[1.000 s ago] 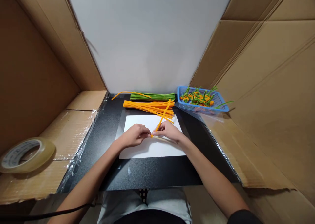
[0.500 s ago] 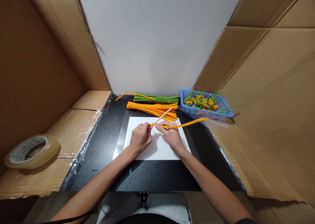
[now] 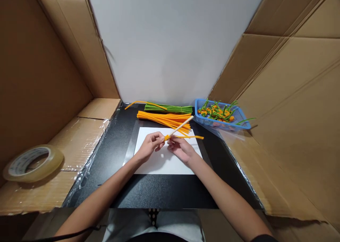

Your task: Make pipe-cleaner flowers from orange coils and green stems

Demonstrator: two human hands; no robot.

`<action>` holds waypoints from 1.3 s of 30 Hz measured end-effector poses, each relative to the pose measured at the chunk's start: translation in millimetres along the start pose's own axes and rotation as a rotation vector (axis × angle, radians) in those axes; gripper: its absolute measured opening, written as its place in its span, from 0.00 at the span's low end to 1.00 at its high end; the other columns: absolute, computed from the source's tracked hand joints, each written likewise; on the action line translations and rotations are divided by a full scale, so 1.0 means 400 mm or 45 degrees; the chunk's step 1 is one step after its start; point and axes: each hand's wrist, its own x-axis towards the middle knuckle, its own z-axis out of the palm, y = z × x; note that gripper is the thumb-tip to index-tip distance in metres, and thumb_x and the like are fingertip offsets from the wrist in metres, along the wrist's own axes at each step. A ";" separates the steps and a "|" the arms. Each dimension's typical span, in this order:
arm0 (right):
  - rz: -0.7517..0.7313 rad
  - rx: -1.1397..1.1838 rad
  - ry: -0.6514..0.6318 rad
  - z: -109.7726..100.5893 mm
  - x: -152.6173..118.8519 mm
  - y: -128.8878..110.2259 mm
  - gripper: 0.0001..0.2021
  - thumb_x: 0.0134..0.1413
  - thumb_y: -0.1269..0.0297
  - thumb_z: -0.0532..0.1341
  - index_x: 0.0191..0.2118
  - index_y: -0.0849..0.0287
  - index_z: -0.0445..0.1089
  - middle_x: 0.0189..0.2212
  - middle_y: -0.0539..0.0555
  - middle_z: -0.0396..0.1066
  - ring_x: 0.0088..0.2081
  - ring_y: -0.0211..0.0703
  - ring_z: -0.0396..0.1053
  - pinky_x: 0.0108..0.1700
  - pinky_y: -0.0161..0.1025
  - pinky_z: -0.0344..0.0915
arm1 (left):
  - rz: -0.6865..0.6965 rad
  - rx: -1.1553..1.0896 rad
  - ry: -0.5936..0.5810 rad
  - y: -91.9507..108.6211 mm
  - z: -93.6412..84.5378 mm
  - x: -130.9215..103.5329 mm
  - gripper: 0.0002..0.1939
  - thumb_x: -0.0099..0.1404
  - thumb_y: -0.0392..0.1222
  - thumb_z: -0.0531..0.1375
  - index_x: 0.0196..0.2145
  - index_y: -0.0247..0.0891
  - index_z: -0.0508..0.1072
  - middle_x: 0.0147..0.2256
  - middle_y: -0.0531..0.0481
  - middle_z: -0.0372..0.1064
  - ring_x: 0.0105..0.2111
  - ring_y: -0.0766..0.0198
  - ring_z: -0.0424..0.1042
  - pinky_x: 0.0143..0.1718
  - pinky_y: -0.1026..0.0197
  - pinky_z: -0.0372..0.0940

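Observation:
Over the white sheet (image 3: 156, 165), an orange pipe cleaner (image 3: 198, 137) is wound in a small coil around the lower end of a thin wooden stick (image 3: 183, 124). The stick slants up to the right. My left hand (image 3: 151, 145) is closed, thumb and finger pinching at the coil. From the right, my right hand (image 3: 183, 150) pinches the pipe cleaner beside the coil, its other fingers loosely curled. The free tail sticks out past my right hand. My fingers partly hide the coil and the stick's lower end.
Behind the sheet lie a bundle of orange pipe cleaners (image 3: 159, 118) and a green bundle (image 3: 170, 108). A blue basket (image 3: 240, 114) at the back right holds orange and green pieces. A tape roll (image 3: 57, 162) rests on cardboard at left. Cardboard walls (image 3: 297, 103) flank the black table (image 3: 159, 192).
The pipe cleaner's free tail is shorter beyond my right hand, and the coil shows larger. The stick's tip has moved right. My left fingers have loosened from a fist into a pinch.

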 end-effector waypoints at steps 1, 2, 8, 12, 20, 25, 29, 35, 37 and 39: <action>0.021 -0.043 -0.017 -0.008 -0.002 -0.010 0.17 0.29 0.61 0.79 0.25 0.60 0.74 0.20 0.47 0.67 0.25 0.33 0.61 0.28 0.32 0.56 | 0.009 0.099 -0.115 0.015 -0.013 -0.003 0.22 0.60 0.58 0.65 0.26 0.37 0.66 0.20 0.56 0.60 0.20 0.71 0.54 0.22 0.66 0.49; 0.051 -0.109 -0.040 -0.015 -0.005 -0.021 0.17 0.29 0.62 0.79 0.24 0.61 0.74 0.20 0.48 0.68 0.25 0.33 0.62 0.28 0.33 0.57 | 0.016 0.237 -0.236 0.030 -0.026 -0.006 0.22 0.63 0.58 0.64 0.26 0.36 0.67 0.21 0.55 0.61 0.21 0.70 0.55 0.23 0.66 0.50; 0.195 -0.891 -0.344 -0.034 -0.030 -0.080 0.15 0.33 0.57 0.78 0.24 0.63 0.79 0.18 0.49 0.71 0.22 0.32 0.59 0.25 0.33 0.49 | 0.168 1.124 -0.722 0.047 -0.057 -0.015 0.10 0.69 0.40 0.57 0.32 0.35 0.74 0.25 0.51 0.68 0.24 0.67 0.62 0.29 0.64 0.54; -0.113 -1.162 -0.140 -0.013 -0.046 -0.097 0.13 0.41 0.55 0.74 0.25 0.61 0.81 0.23 0.53 0.76 0.26 0.38 0.67 0.29 0.35 0.57 | 0.327 1.500 -0.402 -0.006 -0.027 -0.012 0.08 0.67 0.33 0.54 0.33 0.36 0.72 0.27 0.46 0.72 0.27 0.60 0.68 0.30 0.61 0.54; -0.506 -0.703 0.323 0.063 -0.065 -0.039 0.11 0.40 0.58 0.75 0.31 0.57 0.83 0.32 0.55 0.80 0.27 0.39 0.70 0.30 0.36 0.67 | 0.351 0.946 0.494 -0.034 0.038 -0.019 0.12 0.71 0.44 0.53 0.31 0.38 0.68 0.26 0.50 0.68 0.25 0.64 0.65 0.31 0.62 0.56; -0.181 -0.037 0.222 0.024 -0.017 -0.005 0.17 0.32 0.58 0.80 0.30 0.59 0.79 0.27 0.50 0.76 0.28 0.31 0.67 0.29 0.27 0.66 | -0.065 -0.033 0.345 -0.021 0.043 -0.005 0.19 0.59 0.55 0.63 0.27 0.38 0.65 0.20 0.57 0.55 0.19 0.71 0.49 0.23 0.66 0.44; 0.037 -0.083 0.058 -0.015 -0.003 -0.010 0.18 0.29 0.59 0.81 0.26 0.59 0.76 0.23 0.49 0.72 0.25 0.31 0.65 0.24 0.26 0.61 | -0.098 -0.133 -0.096 0.003 0.000 -0.007 0.22 0.58 0.58 0.66 0.28 0.36 0.66 0.20 0.59 0.53 0.20 0.72 0.46 0.24 0.66 0.41; 0.245 -0.754 -0.287 -0.015 -0.032 -0.090 0.15 0.27 0.63 0.80 0.21 0.65 0.78 0.15 0.50 0.69 0.18 0.31 0.59 0.20 0.30 0.51 | 0.091 0.788 -0.823 0.037 -0.059 -0.029 0.15 0.70 0.48 0.58 0.30 0.35 0.71 0.24 0.53 0.64 0.25 0.67 0.59 0.29 0.64 0.52; 0.131 -1.050 -0.278 0.005 -0.047 -0.127 0.13 0.32 0.60 0.78 0.23 0.63 0.79 0.16 0.49 0.70 0.20 0.32 0.61 0.22 0.31 0.55 | 0.203 1.123 -0.700 0.027 -0.045 -0.031 0.09 0.69 0.39 0.56 0.31 0.36 0.72 0.26 0.50 0.68 0.26 0.64 0.63 0.30 0.62 0.54; -0.074 -1.250 -0.153 0.031 -0.066 -0.152 0.11 0.37 0.58 0.77 0.23 0.60 0.80 0.17 0.50 0.72 0.19 0.34 0.62 0.22 0.32 0.57 | 0.266 1.381 -0.353 0.011 -0.019 -0.032 0.07 0.67 0.33 0.54 0.33 0.37 0.71 0.29 0.46 0.71 0.29 0.59 0.67 0.32 0.60 0.54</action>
